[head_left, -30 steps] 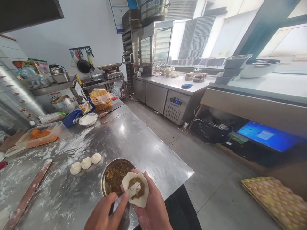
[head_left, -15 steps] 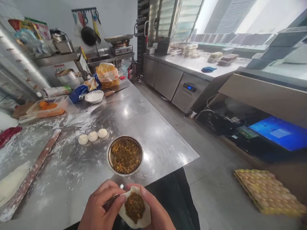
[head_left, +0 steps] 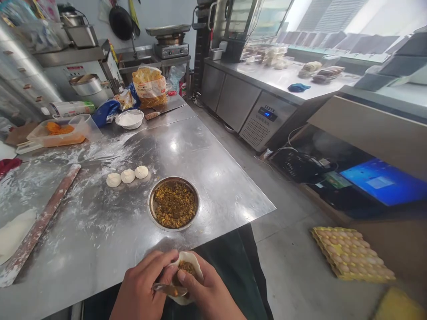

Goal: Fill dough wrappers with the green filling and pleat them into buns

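A round dough wrapper lies cupped in the right hand, its rim curling up around a mound of brown filling. The hands hold it just off the near edge of the stainless steel surface, above the person's dark trousers. The right hand's fingers curve partly closed around the wrapper, supporting it without sealing it, and its top stays open. The left hand grips a small metal spatula between thumb and fingers, its blade smeared with filling at the wrapper's mouth. Further up the surface, a steel bowl of loose filling stands well clear of the hands, with three small dough balls just to its left. A flour-dusted rolling pin lies beyond them, and a white bowl of flour sits at the far end.
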Demonstrator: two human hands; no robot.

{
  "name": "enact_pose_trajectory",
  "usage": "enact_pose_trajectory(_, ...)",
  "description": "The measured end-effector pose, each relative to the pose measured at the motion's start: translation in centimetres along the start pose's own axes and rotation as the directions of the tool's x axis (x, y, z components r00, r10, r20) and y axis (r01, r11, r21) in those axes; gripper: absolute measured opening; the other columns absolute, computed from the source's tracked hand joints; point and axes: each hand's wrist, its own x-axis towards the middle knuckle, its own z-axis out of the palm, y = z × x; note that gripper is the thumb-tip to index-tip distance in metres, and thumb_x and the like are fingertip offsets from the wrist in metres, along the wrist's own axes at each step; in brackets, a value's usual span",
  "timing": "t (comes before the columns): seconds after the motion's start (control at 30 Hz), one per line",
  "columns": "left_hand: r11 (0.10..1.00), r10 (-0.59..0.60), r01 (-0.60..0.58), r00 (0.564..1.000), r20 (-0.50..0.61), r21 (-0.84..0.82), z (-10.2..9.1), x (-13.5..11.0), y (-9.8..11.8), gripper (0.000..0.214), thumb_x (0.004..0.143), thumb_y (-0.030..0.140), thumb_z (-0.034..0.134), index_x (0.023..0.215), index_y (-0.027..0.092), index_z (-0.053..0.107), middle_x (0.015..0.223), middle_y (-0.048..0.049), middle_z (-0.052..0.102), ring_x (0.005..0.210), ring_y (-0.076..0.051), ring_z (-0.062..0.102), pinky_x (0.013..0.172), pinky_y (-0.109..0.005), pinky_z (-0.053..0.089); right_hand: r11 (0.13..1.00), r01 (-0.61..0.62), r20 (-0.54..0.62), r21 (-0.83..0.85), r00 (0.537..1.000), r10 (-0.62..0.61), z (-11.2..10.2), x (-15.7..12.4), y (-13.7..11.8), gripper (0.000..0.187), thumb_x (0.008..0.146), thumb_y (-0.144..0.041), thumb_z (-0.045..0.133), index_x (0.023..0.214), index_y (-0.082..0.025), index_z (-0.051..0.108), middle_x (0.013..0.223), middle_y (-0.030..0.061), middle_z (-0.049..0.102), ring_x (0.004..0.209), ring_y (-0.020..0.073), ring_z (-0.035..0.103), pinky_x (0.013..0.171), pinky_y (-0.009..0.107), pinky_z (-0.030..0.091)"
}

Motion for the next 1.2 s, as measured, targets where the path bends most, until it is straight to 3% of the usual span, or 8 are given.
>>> enact_pose_trajectory(0.17,1.0,0.005,-0.006,1.0,0.031,0.017,-0.2,-0.1,0.5,0.021,0.106,0.022,0.046,0.101,0.026,0.066,0.09,0.0013,0.069,0.076,-0.009,0.07,0.072,-0.018,0.056,0.997,-0.017,-0.015,-0.075,1.0,0.016,0.0,0.1,-0.4,0.048,0.08,-0.064,0.079,0.09,-0.017,0.07,0.075,-0.0011,0.056,0.071,0.015,0.047,0.068,0.027,0.038)
enact_pose_trajectory(0.37,0.97,0.102,-0.127,0.987,0.127,0.209,-0.2,-0.1,0.1,0.038,0.103,0.018,0.042,0.139,0.024,0.052,0.114,-0.0065,0.071,0.102,-0.015,0.073,0.072,-0.02,0.058,0.974,0.082,0.033,-0.21,0.996,-0.077,-0.2,0.1,-0.4,0.043,0.091,-0.062,0.068,0.09,-0.019,0.069,0.086,0.0022,0.063,0.08,0.0185,0.053,0.075,0.03,0.043)
enact_pose_trajectory(0.5,0.977,0.086,-0.118,0.98,0.178,0.18,0.0,-0.2,-0.1,0.025,0.1,0.014,0.039,0.111,0.025,0.058,0.096,-0.0029,0.067,0.084,-0.015,0.072,0.072,-0.023,0.059,0.957,-0.012,0.017,-0.29,1.0,0.018,-0.4,0.1,-0.7,0.039,0.094,-0.056,0.065,0.095,-0.017,0.069,0.083,0.0022,0.064,0.078,0.018,0.054,0.072,0.029,0.042)
enact_pose_trajectory(0.67,0.912,0.21,-0.259,0.961,0.179,0.319,-0.1,0.4,0.3,0.051,0.089,0.005,0.038,0.136,0.021,0.051,0.103,-0.005,0.069,0.074,-0.014,0.071,0.064,-0.022,0.059,0.947,0.07,0.073,-0.315,0.996,-0.049,-0.4,0.2,-1.3,0.033,0.095,-0.05,0.063,0.088,-0.018,0.065,0.084,0.0011,0.061,0.078,0.0174,0.051,0.071,0.028,0.042)
enact_pose_trajectory(0.8,0.905,0.243,-0.28,0.958,0.15,0.32,-0.5,0.9,1.2,0.033,0.089,0.008,0.037,0.107,0.024,0.059,0.089,-0.0021,0.068,0.066,-0.014,0.07,0.055,-0.021,0.055,0.908,-0.02,0.015,-0.417,0.999,0.029,-0.5,0.0,-1.8,0.022,0.096,-0.036,0.058,0.093,-0.016,0.068,0.083,0.0018,0.065,0.077,0.0182,0.055,0.069,0.028,0.042)
enact_pose_trajectory(0.97,0.852,0.318,-0.349,0.937,0.143,0.389,-0.5,1.2,1.7,0.05,0.087,0.004,0.035,0.131,0.019,0.055,0.09,-0.0026,0.07,0.057,-0.011,0.066,0.056,-0.018,0.055,0.856,0.058,0.092,-0.514,0.996,-0.012,-0.4,0.1,-2.4,0.015,0.093,-0.021,0.054,0.086,-0.018,0.066,0.087,0.0014,0.07,0.081,0.019,0.057,0.068,0.027,0.042)
enact_pose_trajectory(1.1,0.868,0.289,-0.332,0.943,0.166,0.369,-0.5,1.3,1.8,0.028,0.094,0.011,0.035,0.1,0.023,0.059,0.083,-0.0019,0.067,0.06,-0.013,0.068,0.054,-0.02,0.055,0.789,-0.008,0.056,-0.615,0.997,0.054,-0.5,0.3,-2.8,0.018,0.089,-0.017,0.054,0.09,-0.018,0.072,0.087,0.0018,0.074,0.082,0.0203,0.061,0.067,0.027,0.041)
enact_pose_trajectory(1.2,0.848,0.322,-0.363,0.931,0.17,0.385,-0.4,1.1,1.6,0.034,0.097,0.011,0.033,0.117,0.019,0.059,0.088,-0.0031,0.07,0.057,-0.012,0.067,0.052,-0.02,0.055,0.747,0.03,0.067,-0.664,0.998,0.02,-0.8,0.3,-3.6,0.015,0.088,-0.016,0.057,0.086,-0.018,0.071,0.084,0.0012,0.072,0.078,0.0188,0.059,0.066,0.027,0.039)
